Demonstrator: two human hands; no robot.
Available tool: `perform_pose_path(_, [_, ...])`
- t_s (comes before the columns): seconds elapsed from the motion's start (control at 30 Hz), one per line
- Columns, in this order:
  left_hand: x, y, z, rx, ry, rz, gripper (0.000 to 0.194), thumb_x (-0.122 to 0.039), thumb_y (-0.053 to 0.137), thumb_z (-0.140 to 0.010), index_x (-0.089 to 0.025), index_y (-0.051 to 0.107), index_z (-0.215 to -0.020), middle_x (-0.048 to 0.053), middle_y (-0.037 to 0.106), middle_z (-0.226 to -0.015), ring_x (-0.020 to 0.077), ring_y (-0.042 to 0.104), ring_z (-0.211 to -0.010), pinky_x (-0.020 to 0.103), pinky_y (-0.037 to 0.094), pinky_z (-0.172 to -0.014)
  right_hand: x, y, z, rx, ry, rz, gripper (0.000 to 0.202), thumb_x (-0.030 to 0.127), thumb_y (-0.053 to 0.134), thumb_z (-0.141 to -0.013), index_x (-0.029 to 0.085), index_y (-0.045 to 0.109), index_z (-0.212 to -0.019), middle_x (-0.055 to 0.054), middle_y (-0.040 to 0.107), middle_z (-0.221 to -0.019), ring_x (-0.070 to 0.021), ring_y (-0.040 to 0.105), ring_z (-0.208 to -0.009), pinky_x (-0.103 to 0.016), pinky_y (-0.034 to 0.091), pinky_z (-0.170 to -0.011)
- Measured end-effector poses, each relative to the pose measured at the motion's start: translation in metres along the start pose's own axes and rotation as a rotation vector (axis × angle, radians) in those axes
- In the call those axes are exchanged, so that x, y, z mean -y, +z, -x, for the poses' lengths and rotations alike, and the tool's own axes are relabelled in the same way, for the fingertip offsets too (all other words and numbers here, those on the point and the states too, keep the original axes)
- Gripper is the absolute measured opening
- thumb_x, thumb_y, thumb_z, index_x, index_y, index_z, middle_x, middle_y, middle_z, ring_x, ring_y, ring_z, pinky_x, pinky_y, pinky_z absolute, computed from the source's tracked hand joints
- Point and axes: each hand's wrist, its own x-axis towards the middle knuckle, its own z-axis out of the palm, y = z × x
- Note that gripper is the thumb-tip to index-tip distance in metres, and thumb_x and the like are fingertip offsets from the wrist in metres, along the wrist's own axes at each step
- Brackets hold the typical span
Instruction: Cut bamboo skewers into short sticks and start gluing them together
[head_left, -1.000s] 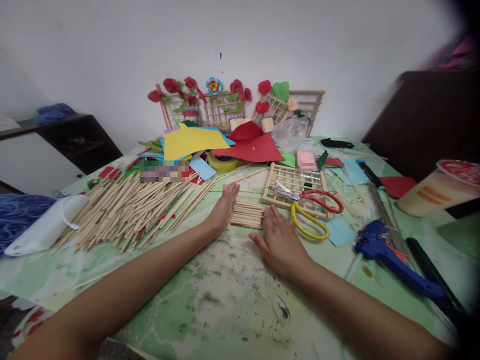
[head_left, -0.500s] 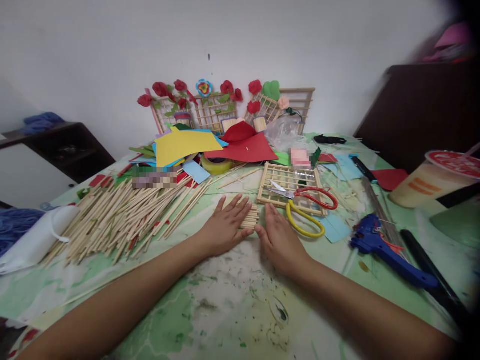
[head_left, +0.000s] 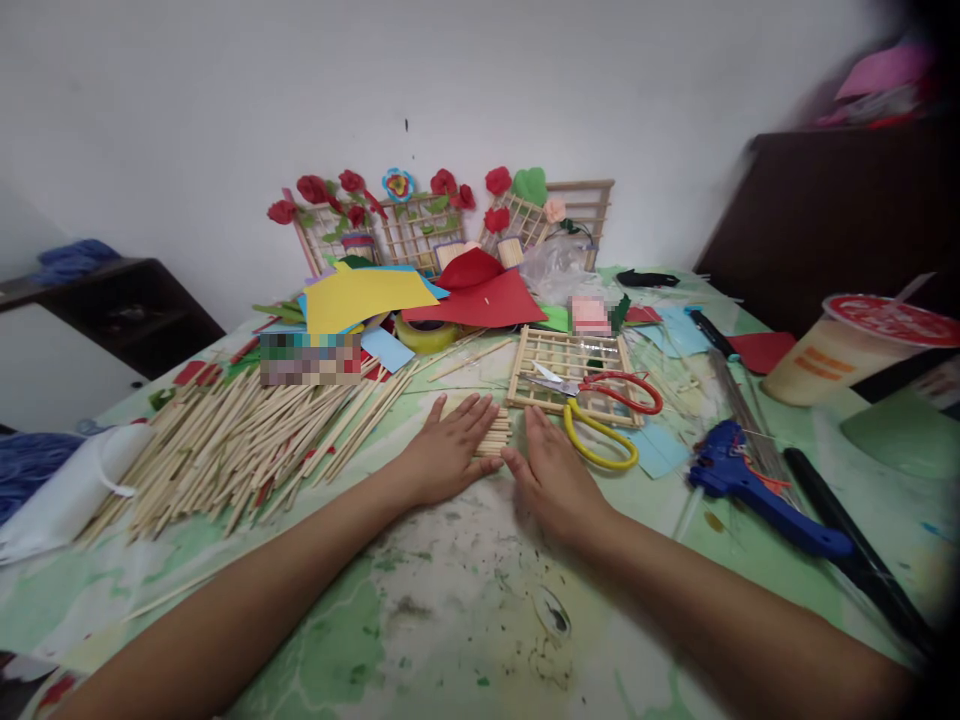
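Note:
A row of short wooden sticks [head_left: 496, 435] lies side by side on the table, partly covered by my left hand [head_left: 450, 450]. That hand rests flat on them with its fingers spread. Just right of the sticks' ends, my right hand [head_left: 559, 475] stands on edge, fingers straight and together, with nothing visible in it. The two thumbs nearly meet at the near side of the row. Beyond my right hand sit scissors [head_left: 600, 425] with one red and one yellow handle, lying across a small wooden stick lattice [head_left: 529, 362].
A heap of loose sticks [head_left: 225, 440] spreads on the left. Coloured sheets [head_left: 367, 298] and a tape roll [head_left: 427, 335] lie farther back, before lattices with paper flowers [head_left: 420, 225]. On the right are a blue glue gun [head_left: 750, 485] and a lidded drink cup [head_left: 817, 360].
The camera view has shifted slightly, so things on the right appear a little farther left. Both hands keep nearly the same pose around the short sticks.

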Motion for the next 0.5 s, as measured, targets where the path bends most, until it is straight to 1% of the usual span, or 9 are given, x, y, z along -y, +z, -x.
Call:
perform_pose_path(0.23, [-0.001, -0.001, 0.005, 0.006, 0.026, 0.019, 0.073, -0.064, 0.019, -0.086, -0.022, 0.016, -0.146, 0.007, 0.017, -0.152, 0.0269, 0.012, -0.14, 0.05, -0.005, -0.11, 0.001, -0.001, 0.0, 0.013, 0.012, -0.025, 0.071, 0.049, 0.031, -0.089, -0.003, 0.029, -0.138, -0.023, 0.027, -0.145, -0.0305, 0.021, -0.136, -0.047, 0.021, -0.11])
perform_pose_path(0.3, [0.0, 0.0, 0.004, 0.008, 0.028, 0.029, 0.073, -0.064, 0.02, -0.086, -0.022, 0.015, -0.146, 0.007, 0.016, -0.152, 0.0272, 0.012, -0.14, 0.051, -0.005, -0.11, -0.001, 0.0, 0.001, -0.017, 0.003, -0.103, 0.072, 0.051, 0.033, -0.088, -0.001, 0.032, -0.138, -0.023, 0.028, -0.145, -0.0314, 0.022, -0.136, -0.049, 0.02, -0.11])
perform_pose_path(0.37, [0.002, 0.001, 0.003, 0.003, 0.031, 0.039, 0.073, -0.064, 0.021, -0.086, -0.022, 0.015, -0.146, 0.007, 0.017, -0.152, 0.0272, 0.012, -0.14, 0.051, -0.004, -0.11, -0.004, 0.0, 0.002, -0.094, -0.027, -0.29, 0.067, 0.054, 0.033, -0.088, 0.007, 0.037, -0.136, -0.02, 0.035, -0.143, -0.0297, 0.029, -0.134, -0.049, 0.023, -0.109])
perform_pose_path(0.43, [0.003, 0.002, 0.003, -0.011, 0.038, 0.048, 0.072, -0.063, 0.021, -0.086, -0.023, 0.015, -0.146, 0.007, 0.017, -0.152, 0.027, 0.012, -0.14, 0.051, -0.004, -0.11, -0.007, 0.001, 0.003, -0.206, -0.082, -0.565, 0.059, 0.055, 0.028, -0.09, 0.015, 0.042, -0.132, -0.015, 0.044, -0.138, -0.0258, 0.038, -0.129, -0.047, 0.029, -0.107])
perform_pose_path(0.5, [0.003, 0.004, 0.003, -0.033, 0.05, 0.062, 0.071, -0.063, 0.022, -0.087, -0.024, 0.014, -0.146, 0.007, 0.017, -0.151, 0.0268, 0.012, -0.14, 0.051, -0.005, -0.11, -0.008, 0.002, 0.003, -0.283, -0.116, -0.789, 0.052, 0.053, 0.025, -0.092, 0.02, 0.046, -0.127, -0.011, 0.051, -0.132, -0.0225, 0.044, -0.125, -0.044, 0.032, -0.105])
